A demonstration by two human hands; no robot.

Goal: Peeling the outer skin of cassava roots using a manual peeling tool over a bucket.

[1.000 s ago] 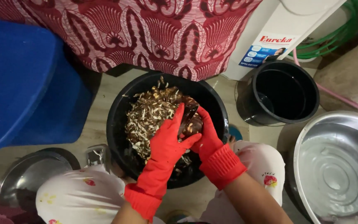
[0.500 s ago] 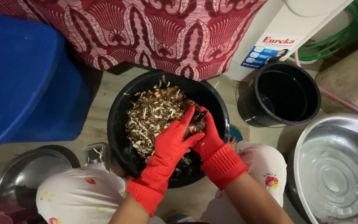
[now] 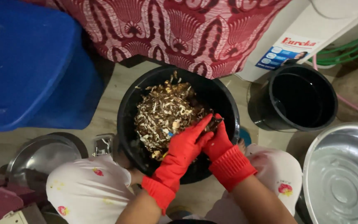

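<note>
We are crouching over a black bucket (image 3: 125, 120) on the floor, both hands in red rubber gloves reaching down inside it. Our left hand (image 3: 185, 145) is lying flat with fingers stretched out, pressing on the near right edge of a heap of pale shavings and peelings (image 3: 164, 114) that is filling the bucket's middle and far side. Our right hand (image 3: 218, 141) is curling around something small and dark by the bucket's right wall; we cannot tell what it is, since the glove is covering most of it. The heap is lying ahead and to the left of both hands, so the left is nearer. Our wrists are crossing close together. The bucket's near rim is hiding behind our forearms and knees.
</note>
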